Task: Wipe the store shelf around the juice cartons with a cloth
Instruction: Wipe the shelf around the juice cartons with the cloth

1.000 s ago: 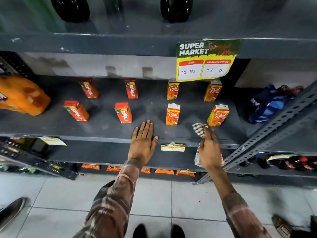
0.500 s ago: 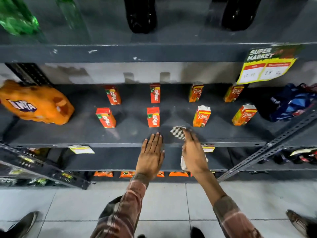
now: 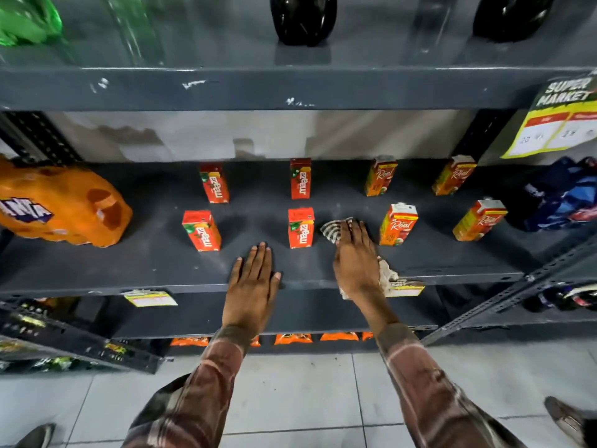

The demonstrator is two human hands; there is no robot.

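Here the cloth (image 3: 332, 228) lies pressed under the right hand (image 3: 355, 263)

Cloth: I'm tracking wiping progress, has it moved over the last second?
Yes, leftward: the cloth, under the right hand, was right of the left front Real carton and now lies left of it, beside the right front Maaza carton.

Quick count: four red Maaza cartons (image 3: 214, 183) (image 3: 300, 178) (image 3: 202, 231) (image 3: 300, 227) and four orange Real cartons (image 3: 380, 176) (image 3: 454, 175) (image 3: 398, 224) (image 3: 479, 220), so eight in total. One checked cloth (image 3: 332, 229). Two hands, a left hand (image 3: 253, 286) and a right hand (image 3: 355, 263). Then two black bottles (image 3: 303, 17) (image 3: 512, 16) and one green bottle (image 3: 26, 21). Two yellow shelf tags (image 3: 150, 299) (image 3: 405, 288), one big price sign (image 3: 562, 121), one orange pack (image 3: 61, 205) and one blue pack (image 3: 562, 195)
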